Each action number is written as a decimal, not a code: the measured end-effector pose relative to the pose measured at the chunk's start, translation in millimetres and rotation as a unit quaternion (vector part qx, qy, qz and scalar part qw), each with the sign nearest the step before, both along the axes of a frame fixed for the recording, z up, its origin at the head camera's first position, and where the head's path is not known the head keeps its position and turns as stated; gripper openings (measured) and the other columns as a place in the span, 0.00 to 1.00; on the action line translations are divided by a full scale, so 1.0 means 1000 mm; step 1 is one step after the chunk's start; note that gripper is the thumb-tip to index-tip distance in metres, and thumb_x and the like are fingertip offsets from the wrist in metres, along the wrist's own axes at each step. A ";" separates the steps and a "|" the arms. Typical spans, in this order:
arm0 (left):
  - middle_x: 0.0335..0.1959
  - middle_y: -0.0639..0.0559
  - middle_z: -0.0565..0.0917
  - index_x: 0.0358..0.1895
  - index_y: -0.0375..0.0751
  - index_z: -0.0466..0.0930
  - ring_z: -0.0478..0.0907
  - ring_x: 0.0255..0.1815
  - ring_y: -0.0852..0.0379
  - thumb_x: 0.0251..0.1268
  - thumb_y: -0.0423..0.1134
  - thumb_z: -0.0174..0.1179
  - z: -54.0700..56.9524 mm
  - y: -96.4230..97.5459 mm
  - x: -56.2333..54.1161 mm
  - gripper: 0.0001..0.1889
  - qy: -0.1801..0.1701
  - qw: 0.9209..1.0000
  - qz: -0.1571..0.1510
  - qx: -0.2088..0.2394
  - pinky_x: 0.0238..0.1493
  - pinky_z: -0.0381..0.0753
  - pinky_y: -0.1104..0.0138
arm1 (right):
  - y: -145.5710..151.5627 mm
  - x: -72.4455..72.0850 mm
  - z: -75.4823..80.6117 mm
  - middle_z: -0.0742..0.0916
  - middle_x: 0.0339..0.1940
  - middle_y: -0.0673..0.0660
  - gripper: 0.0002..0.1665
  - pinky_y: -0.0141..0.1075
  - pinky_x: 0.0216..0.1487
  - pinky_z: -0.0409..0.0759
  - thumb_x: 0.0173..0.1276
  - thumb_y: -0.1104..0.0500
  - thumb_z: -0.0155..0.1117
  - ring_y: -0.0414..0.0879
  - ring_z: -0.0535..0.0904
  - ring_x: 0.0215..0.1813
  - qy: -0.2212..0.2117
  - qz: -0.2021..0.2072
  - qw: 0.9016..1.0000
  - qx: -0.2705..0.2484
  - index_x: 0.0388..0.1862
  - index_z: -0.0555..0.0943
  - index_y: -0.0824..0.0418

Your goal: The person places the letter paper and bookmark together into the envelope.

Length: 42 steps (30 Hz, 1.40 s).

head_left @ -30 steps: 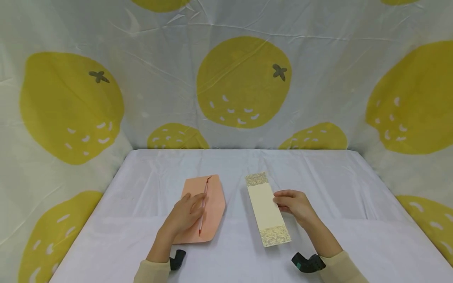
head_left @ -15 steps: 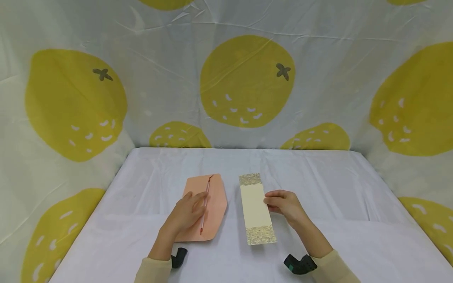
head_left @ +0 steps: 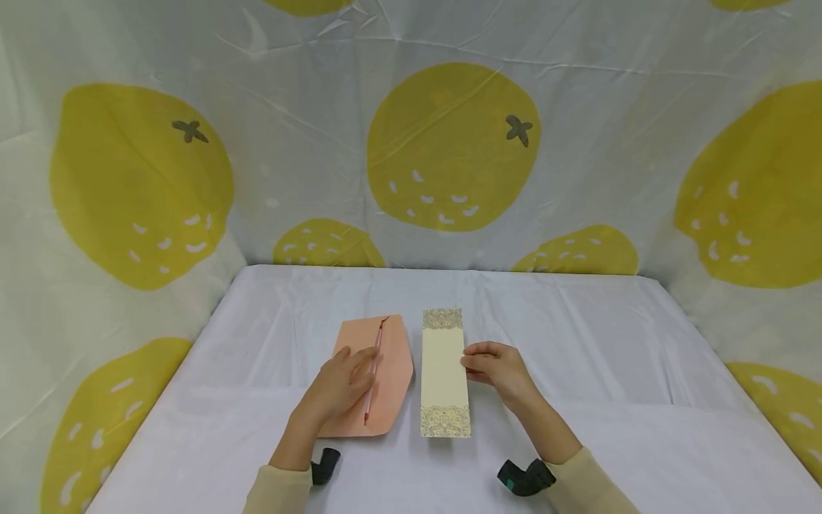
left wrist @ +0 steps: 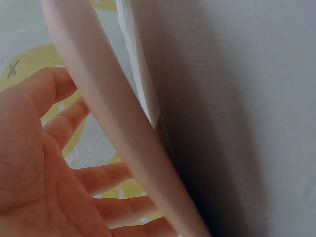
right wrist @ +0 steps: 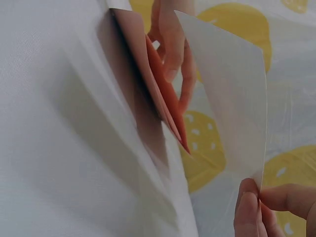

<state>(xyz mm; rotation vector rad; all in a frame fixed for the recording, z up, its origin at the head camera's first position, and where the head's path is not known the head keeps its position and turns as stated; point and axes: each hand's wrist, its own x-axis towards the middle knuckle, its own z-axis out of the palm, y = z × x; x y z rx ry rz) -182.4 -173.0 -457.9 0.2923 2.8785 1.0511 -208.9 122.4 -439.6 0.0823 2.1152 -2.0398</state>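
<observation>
A peach envelope (head_left: pixel 393 375) lies left of centre, its long slit-like mouth slightly gaping. My left hand (head_left: pixel 339 385) rests over it, fingertips right at the slit. In the left wrist view, the spread fingers of that hand (left wrist: pixel 54 158) reach behind the edge of the envelope (left wrist: pixel 113 113). To the right, my right hand (head_left: pixel 497 368) pinches the right edge of a long cream card (head_left: pixel 443 368) with ornate gold bands at both ends. The right wrist view shows the card's plain pale back (right wrist: pixel 232 89), held at its corner between thumb and fingers.
White cloth covers the table (head_left: pixel 578 321). Behind it hangs a pale curtain (head_left: pixel 308 107) printed with large yellow fruit. Dark wrist cameras (head_left: pixel 526 477) sit under both forearms, close over the cloth.
My right hand has moved left with the card, bringing it close beside the envelope. The card has turned from slanted to nearly straight. My left hand has stayed on the envelope.
</observation>
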 end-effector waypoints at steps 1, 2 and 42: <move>0.69 0.24 0.61 0.68 0.52 0.72 0.59 0.67 0.23 0.69 0.43 0.57 0.000 0.000 0.000 0.24 0.000 1.000 0.002 -0.002 0.58 0.63 0.33 | -0.001 0.000 0.000 0.85 0.32 0.56 0.13 0.35 0.38 0.83 0.63 0.69 0.66 0.44 0.84 0.33 0.001 0.001 1.000 -0.004 0.44 0.78 0.76; 0.69 0.24 0.61 0.67 0.52 0.73 0.59 0.67 0.23 0.69 0.43 0.58 0.000 0.000 0.000 0.24 0.000 1.000 0.003 -0.002 0.58 0.63 0.33 | -0.003 -0.001 0.000 0.86 0.31 0.56 0.13 0.35 0.38 0.83 0.63 0.69 0.66 0.44 0.84 0.33 0.002 0.003 1.000 -0.007 0.44 0.78 0.76; 0.70 0.27 0.62 0.68 0.52 0.71 0.57 0.69 0.24 0.70 0.43 0.56 -0.003 -0.001 0.000 0.24 -0.005 1.000 0.001 0.001 0.58 0.61 0.32 | -0.066 -0.012 -0.019 0.85 0.24 0.57 0.07 0.35 0.30 0.83 0.57 0.74 0.66 0.44 0.82 0.24 0.006 -0.009 1.000 -0.006 0.35 0.81 0.76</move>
